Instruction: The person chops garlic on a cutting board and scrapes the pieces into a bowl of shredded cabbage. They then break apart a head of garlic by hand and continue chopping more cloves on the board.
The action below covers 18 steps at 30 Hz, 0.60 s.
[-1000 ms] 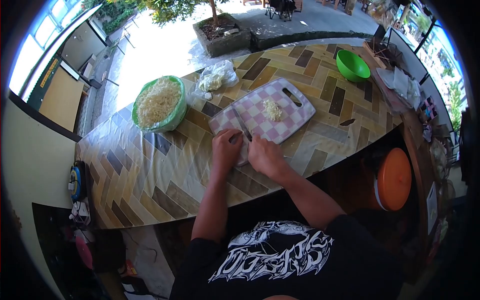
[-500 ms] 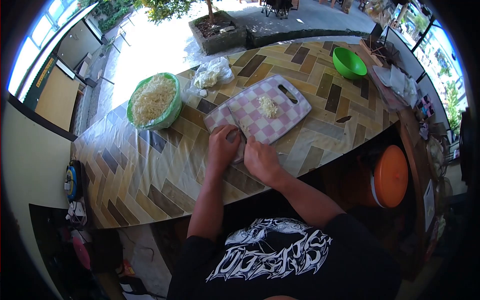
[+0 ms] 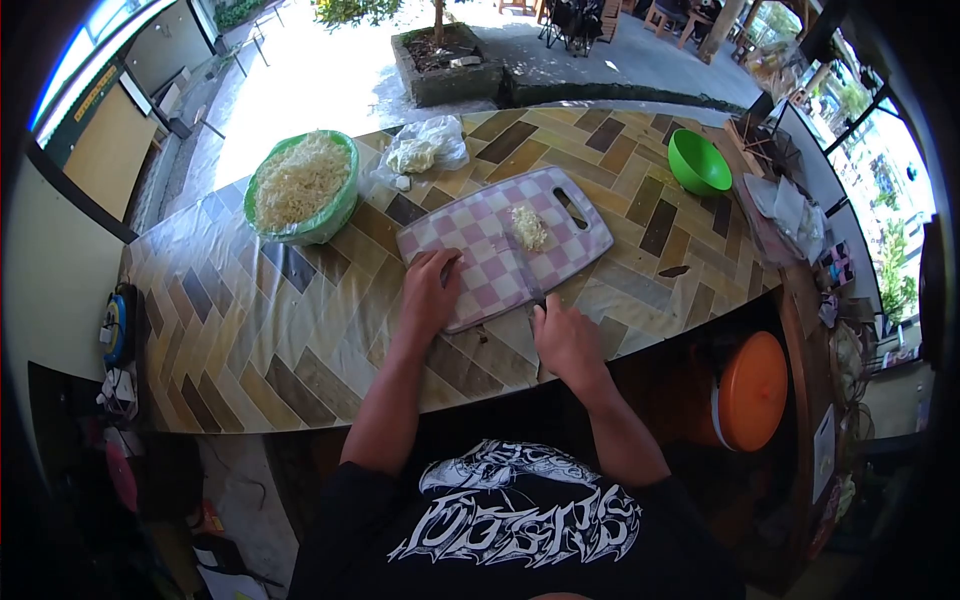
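Note:
A pink-and-white checkered cutting board [image 3: 480, 270] lies tilted on the table. My right hand [image 3: 568, 342] is closed round the dark handle of a knife [image 3: 522, 265]; its blade lies across the board and points at a small heap of finely chopped pale food [image 3: 529, 229], which looks like garlic. At the board's lower left, my left hand [image 3: 430, 292] rests with its fingers curled in. Whatever those fingers may hold is hidden.
A green bowl lined with plastic [image 3: 325, 215] holds a mound of pale shreds [image 3: 300, 180]. Beside it lies a crumpled clear plastic bag [image 3: 440, 140] with pale contents. An empty-looking green bowl [image 3: 698, 162] stands far right. Below the table edge is an orange lid [image 3: 753, 390].
The knife has moved right, away from my left hand, and its blade now reaches the chopped heap. My hands are farther apart. The camera view has shifted slightly.

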Available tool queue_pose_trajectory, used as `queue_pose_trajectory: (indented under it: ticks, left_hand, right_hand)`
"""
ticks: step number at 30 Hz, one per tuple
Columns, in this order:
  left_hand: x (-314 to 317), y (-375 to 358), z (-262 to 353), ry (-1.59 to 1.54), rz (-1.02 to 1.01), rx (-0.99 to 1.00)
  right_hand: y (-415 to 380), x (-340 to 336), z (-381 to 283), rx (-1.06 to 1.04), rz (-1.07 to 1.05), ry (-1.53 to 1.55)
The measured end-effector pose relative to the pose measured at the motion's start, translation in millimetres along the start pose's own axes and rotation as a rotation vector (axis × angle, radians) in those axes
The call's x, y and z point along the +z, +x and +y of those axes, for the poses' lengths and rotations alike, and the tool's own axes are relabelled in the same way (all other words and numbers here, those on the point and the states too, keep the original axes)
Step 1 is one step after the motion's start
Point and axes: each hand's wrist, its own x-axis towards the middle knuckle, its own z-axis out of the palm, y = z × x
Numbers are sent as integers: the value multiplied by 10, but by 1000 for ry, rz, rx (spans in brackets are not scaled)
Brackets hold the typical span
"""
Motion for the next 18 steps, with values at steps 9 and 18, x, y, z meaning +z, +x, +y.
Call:
queue_pose_trajectory:
  ticks: [9,18]
  left_hand:
    - [6,189,52,27,-59,-117]
    - [117,102,-31,153,45,25]
  right_hand:
    - [99,-167,75,-41,9,96]
    - [147,-22,-290,-179,10,81]
